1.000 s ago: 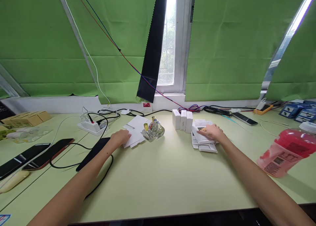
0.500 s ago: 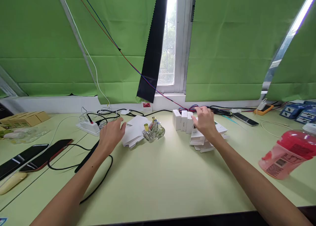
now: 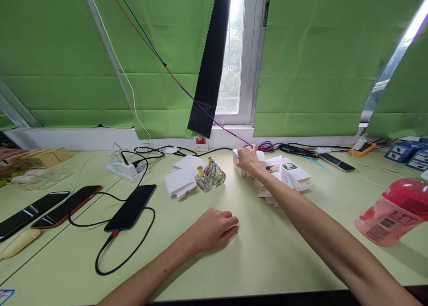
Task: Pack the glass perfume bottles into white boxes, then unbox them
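My right hand reaches to a row of small white boxes, its fingers closed over the tops of them; how many it grips is hidden. My left hand rests low over the table front, fingers curled together, with nothing visible in it. Beyond it stands a cluster of small glass perfume bottles with gold and silvery caps. White folded papers lie left of the bottles. Flattened white cartons with printed pictures lie to the right, partly behind my right forearm.
A phone with a black cable lies at left, near two more dark phones. Behind them is a white power strip. Another person's hand touches brown boxes at far left. A pink-red bottle stands at right.
My left hand has moved right and nearer, away from the papers to the table front. My right hand has moved left from the cartons onto the white boxes. The view shifted slightly.
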Demonstrator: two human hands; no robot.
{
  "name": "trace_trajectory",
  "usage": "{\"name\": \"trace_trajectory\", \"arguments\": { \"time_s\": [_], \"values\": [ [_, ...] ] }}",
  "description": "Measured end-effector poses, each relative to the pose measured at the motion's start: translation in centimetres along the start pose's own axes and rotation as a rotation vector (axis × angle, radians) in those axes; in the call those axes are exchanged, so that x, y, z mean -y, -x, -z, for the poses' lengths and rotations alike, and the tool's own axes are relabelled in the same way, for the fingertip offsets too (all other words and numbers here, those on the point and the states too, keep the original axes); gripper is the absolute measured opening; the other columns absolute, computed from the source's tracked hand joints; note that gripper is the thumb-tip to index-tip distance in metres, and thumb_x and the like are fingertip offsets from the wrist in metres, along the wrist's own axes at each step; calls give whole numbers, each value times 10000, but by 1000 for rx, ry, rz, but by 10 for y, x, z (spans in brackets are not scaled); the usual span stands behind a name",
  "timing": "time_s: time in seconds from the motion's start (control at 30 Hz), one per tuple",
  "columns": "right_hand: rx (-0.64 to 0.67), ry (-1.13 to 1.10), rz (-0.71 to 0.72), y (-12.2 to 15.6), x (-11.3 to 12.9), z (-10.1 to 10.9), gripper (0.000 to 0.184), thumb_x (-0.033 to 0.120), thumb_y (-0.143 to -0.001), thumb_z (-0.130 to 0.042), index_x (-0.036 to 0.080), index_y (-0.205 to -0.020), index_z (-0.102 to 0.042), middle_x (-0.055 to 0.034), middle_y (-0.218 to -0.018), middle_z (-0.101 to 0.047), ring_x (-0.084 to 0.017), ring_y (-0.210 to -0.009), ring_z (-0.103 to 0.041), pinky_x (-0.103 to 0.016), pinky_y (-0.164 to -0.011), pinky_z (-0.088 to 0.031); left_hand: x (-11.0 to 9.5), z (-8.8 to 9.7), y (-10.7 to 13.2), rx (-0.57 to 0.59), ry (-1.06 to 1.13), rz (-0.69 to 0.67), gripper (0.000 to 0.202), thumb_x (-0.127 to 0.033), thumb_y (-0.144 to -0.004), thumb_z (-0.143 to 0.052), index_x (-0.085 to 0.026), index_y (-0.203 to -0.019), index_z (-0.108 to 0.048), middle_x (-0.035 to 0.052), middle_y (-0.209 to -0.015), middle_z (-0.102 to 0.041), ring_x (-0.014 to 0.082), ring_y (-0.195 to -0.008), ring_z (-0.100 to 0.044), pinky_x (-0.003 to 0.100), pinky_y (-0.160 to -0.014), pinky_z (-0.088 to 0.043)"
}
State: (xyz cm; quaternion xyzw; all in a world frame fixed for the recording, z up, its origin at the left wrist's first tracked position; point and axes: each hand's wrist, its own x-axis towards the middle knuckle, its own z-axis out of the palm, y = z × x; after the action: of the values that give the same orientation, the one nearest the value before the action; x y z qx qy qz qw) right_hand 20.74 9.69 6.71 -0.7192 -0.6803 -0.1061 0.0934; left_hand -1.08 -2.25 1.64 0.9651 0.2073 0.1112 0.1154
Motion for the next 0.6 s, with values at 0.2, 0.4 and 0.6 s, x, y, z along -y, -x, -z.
{"name": "trace_trajectory", "arguments": {
  "time_s": [0.2, 0.4, 0.6],
  "values": [
    [25, -2, 89, 46, 16, 18, 250, 252, -881, -561, 98, -1042, -676, -203, -979, -728, -339, -1085, -634, -477, -1099, -216, 12, -5, 13, -106, 124, 212, 365, -363, -1017, -415, -197, -836, -684, 43, -757, -651, 171, -626, -563, 295, -599, -320],
    [42, -50, 180, 113, 51, 38, 325, 312, -907, -586, 70, -1119, -633, -197, -968, -720, -327, -1002, -675, -426, -999, -380, 17, 2, -3, -321, 646, 563, 569, -663, -964, -382, -176, -786, -617, 25, -648, -631, 157, -498, -579, 267, -474, -418],
    [299, -423, 322, 137, 46, 30, 833, 520, -734, -840, 130, -1388, -504, -156, -1169, -680, -302, -1016, -661, -320, -765, -469, 20, 19, -15, -219, 953, 759, 656, -807, -781, -536, -157, -769, -622, 72, -641, -683, 202, -472, -647, 268, -383, -456]
  ]
}}
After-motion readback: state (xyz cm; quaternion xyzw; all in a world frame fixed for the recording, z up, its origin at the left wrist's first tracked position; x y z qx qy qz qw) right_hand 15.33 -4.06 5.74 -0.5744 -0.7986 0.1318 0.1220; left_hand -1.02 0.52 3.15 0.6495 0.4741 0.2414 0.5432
